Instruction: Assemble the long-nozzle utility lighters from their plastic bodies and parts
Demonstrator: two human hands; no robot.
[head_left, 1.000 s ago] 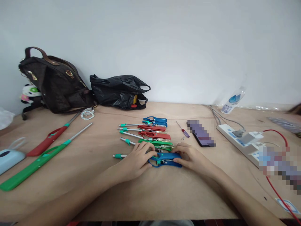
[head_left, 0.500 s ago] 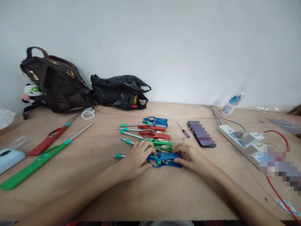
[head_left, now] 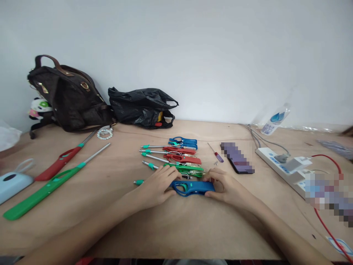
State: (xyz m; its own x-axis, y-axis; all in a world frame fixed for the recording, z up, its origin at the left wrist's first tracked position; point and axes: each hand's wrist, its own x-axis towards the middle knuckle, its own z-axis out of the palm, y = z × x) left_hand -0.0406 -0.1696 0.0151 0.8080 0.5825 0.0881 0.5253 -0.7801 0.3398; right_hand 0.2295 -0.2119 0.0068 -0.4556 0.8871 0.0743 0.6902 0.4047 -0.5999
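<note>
A blue long-nosed gas lighter lies across the table before me, its halves fitted over each other. My left hand grips it at the nozzle end, near the trigger loop. The lighter's teal-collared tip sticks out past that hand. At the handle's butt end, my right hand has thumb and fingers closed on the blue casing. Just beyond lie opened lighters with their inner parts showing: a green one, a red one, another red one and a blue one.
A screwdriver with small screws and a phone lie right of the lighters. A power strip with cables is farther right. Whole red and green lighters lie left. Bags stand along the wall.
The blue casing halves, spread apart before with inner parts showing between them, are now brought together into one handle. Both hands stay at its two ends.
</note>
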